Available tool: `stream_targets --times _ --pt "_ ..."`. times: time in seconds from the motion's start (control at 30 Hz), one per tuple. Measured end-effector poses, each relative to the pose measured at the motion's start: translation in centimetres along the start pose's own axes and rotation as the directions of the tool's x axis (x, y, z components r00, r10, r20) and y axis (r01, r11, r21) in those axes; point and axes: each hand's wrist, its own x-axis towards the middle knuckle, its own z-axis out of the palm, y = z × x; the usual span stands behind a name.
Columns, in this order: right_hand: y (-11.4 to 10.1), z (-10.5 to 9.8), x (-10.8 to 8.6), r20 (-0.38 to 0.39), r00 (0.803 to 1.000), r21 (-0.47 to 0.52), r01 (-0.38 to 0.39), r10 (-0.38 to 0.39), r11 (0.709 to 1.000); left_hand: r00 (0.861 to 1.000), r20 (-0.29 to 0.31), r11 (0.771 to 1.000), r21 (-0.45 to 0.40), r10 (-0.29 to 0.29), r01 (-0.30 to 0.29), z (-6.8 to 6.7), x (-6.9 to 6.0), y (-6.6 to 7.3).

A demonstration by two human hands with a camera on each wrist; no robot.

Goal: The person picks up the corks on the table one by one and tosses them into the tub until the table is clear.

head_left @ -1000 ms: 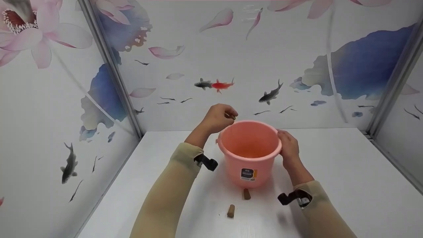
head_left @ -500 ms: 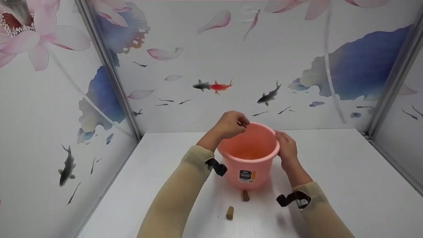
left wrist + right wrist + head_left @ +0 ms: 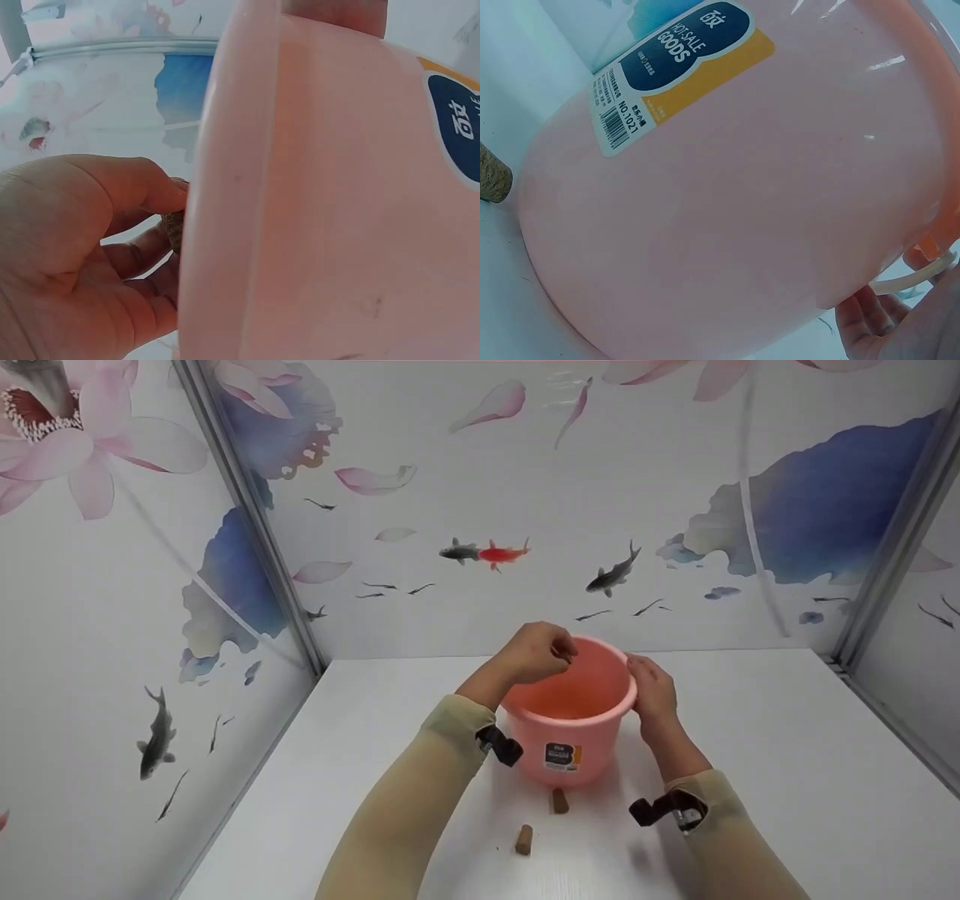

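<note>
A pink plastic bucket [image 3: 600,739] stands upright on the white table, with a label on its near side. Over the left part of its mouth is my left hand [image 3: 538,651], its fingers curled together. In the left wrist view that hand pinches a brown, cork-like stopper [image 3: 174,231], partly hidden behind the bucket's rim. My right hand [image 3: 656,691] grips the right side of the bucket at the rim, near the pale handle [image 3: 915,279] in the right wrist view. Two more cork stoppers lie in front of the bucket, one close to its base [image 3: 559,802].
The nearer cork stopper [image 3: 524,839] rests on the table [image 3: 360,780] between my forearms, with a tiny dark speck beside it. White panels [image 3: 420,622] printed with fish and lotus flowers enclose the table at the back and sides.
My left hand has moved right and slightly down, from beside the bucket's left rim to over its mouth. The right hand and the bucket keep their places.
</note>
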Motion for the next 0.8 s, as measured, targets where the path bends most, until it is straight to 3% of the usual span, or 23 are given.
stream_targets --times 0.43,0.8 --pt "-0.1 0.0 0.2 -0.002 1.000 -0.022 -0.014 0.014 1.000 1.000 0.005 0.999 -0.026 -0.019 0.020 0.0 -0.9 -1.1" --pt "-0.1 0.1 0.1 -0.010 1.000 -0.006 -0.011 0.011 1.000 0.995 -0.095 0.995 -0.099 0.013 -0.022 -0.6 -2.1 -2.0"
